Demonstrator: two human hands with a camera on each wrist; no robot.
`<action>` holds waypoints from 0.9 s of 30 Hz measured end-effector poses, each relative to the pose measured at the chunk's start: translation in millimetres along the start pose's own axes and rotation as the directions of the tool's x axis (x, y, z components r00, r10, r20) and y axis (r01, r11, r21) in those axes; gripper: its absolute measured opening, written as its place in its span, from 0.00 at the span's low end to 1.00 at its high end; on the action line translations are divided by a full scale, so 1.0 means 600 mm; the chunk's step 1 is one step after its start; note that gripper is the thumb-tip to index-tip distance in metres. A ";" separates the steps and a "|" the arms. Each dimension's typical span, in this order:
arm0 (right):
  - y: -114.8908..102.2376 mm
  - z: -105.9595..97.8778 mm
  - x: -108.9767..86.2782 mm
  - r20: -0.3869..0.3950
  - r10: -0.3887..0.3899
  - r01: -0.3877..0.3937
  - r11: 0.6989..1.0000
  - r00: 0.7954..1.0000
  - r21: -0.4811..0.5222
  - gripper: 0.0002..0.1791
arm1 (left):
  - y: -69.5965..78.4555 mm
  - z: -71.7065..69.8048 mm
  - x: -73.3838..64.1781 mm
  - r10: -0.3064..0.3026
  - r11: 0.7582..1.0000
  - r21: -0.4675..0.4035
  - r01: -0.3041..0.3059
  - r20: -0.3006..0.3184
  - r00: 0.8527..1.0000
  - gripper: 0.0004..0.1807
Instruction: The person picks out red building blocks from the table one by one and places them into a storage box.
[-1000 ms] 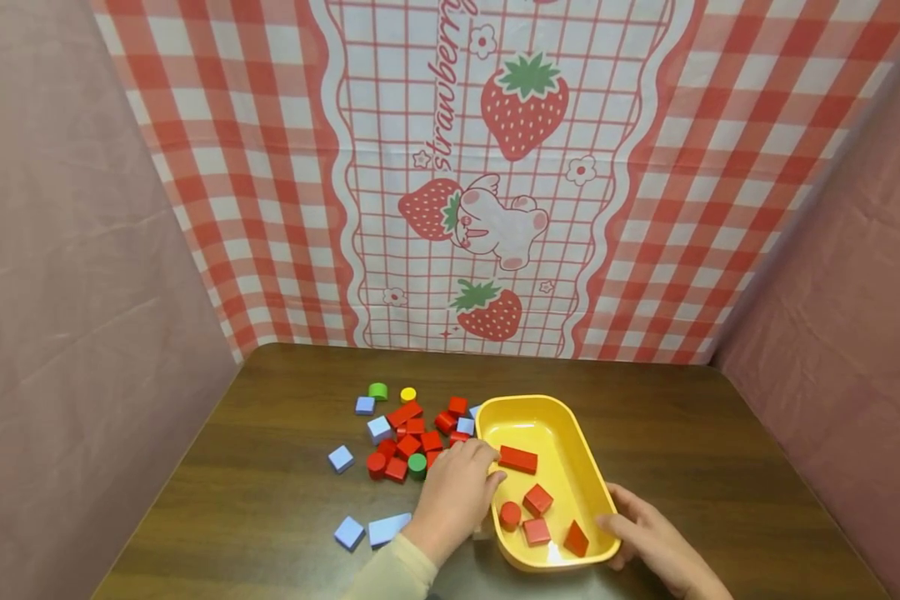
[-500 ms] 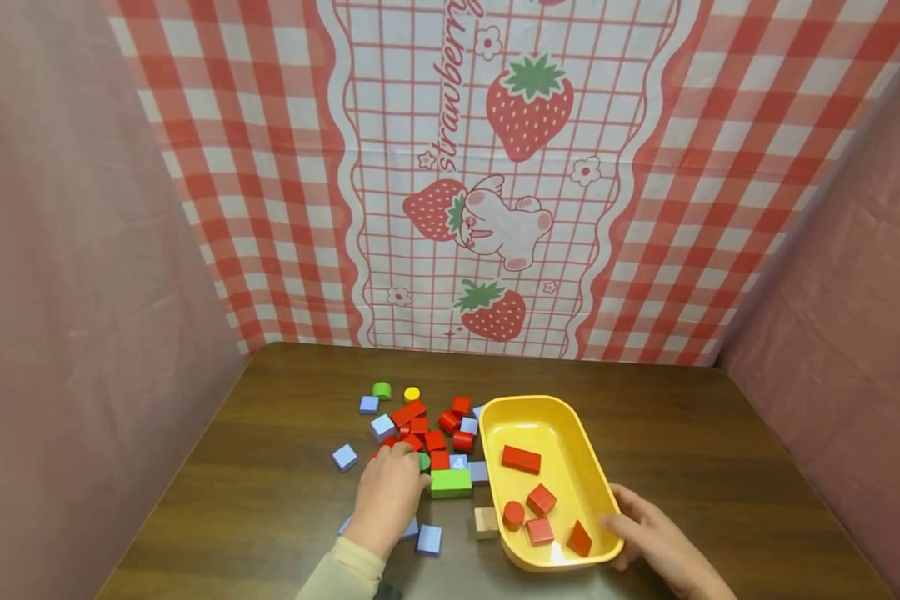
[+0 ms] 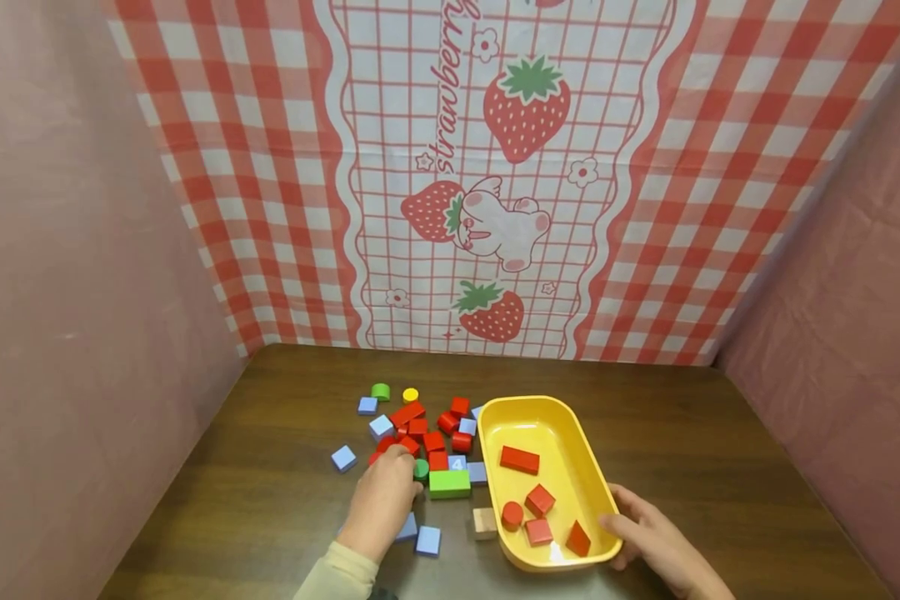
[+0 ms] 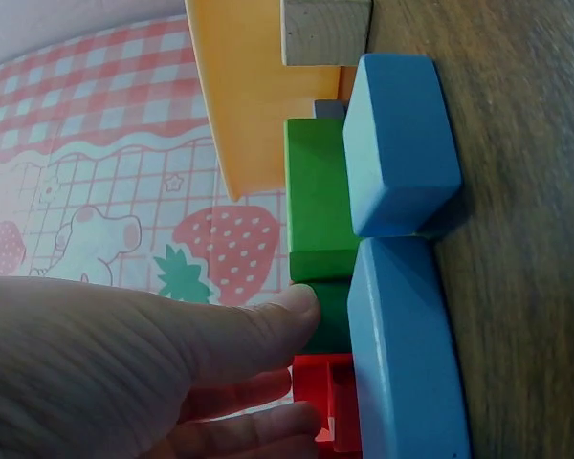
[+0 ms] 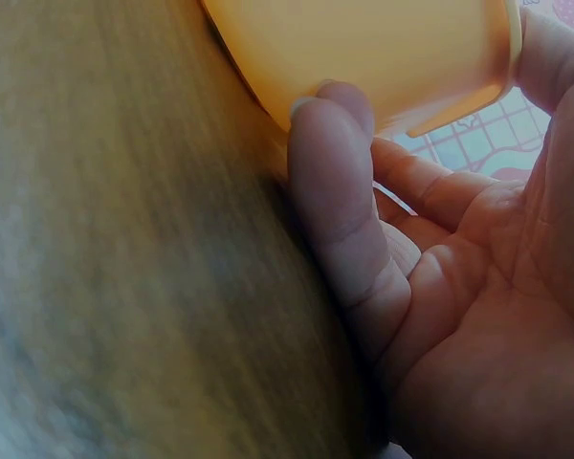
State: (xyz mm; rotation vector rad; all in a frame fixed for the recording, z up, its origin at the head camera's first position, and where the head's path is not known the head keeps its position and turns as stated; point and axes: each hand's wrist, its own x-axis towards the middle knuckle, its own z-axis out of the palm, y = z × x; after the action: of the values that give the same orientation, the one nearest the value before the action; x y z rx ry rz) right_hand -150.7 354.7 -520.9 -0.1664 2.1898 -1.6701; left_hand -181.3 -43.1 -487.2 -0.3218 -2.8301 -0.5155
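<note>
My left hand (image 3: 381,500) is low over the near left part of a pile of toy blocks. In the left wrist view its thumb (image 4: 292,311) lies over the dark green cylinder (image 4: 333,320), apart from the fingers, which are beside a red block (image 4: 340,406). Some red blocks are hidden under this hand in the head view. My right hand (image 3: 648,533) grips the near right corner of a yellow tray (image 3: 588,450), thumb on the rim and fingers against the outer wall. Inside the tray lie several red blocks (image 3: 520,460).
A light green block (image 3: 450,484) and a bare wooden block (image 3: 484,523) stand left of the tray. Blue blocks (image 3: 428,541) are scattered around the pile. A yellow cylinder (image 3: 410,396) and a green piece (image 3: 380,392) lie at the back. A checked cloth hangs behind the table.
My left hand has moved left from the tray's left edge to the red blocks, uncovering the light green and wooden blocks. The right hand keeps its grip on the tray.
</note>
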 end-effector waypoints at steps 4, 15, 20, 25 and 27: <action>-0.001 0.000 0.000 0.004 0.003 -0.003 1.000 1.000 0.002 0.35 | -0.003 -0.001 0.001 0.003 1.000 -0.004 -0.003 -0.006 1.000 0.11; -0.003 0.002 -0.003 -0.008 -0.011 0.011 1.000 1.000 -0.010 0.35 | -0.006 -0.005 0.003 -0.040 0.999 0.005 0.040 -0.003 0.999 0.27; -0.002 0.002 -0.003 -0.013 -0.008 0.008 1.000 1.000 -0.012 0.35 | -0.009 -0.005 0.005 -0.048 0.998 0.033 0.048 -0.001 0.999 0.30; -0.004 0.003 -0.002 -0.022 0.001 -0.001 1.000 1.000 -0.012 0.36 | -0.011 -0.002 0.001 -0.036 0.999 0.033 0.035 0.010 0.999 0.22; -0.005 0.003 -0.002 -0.027 0.005 -0.005 1.000 1.000 -0.012 0.37 | -0.011 -0.001 0.000 -0.041 0.999 -0.001 0.041 0.018 0.999 0.19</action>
State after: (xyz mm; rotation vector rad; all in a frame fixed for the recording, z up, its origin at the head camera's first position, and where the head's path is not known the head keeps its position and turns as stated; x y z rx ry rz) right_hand -149.3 352.4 -518.3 -0.1428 2.2179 -1.6664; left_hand -183.0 -49.2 -488.4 -0.2703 -2.8595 -0.5252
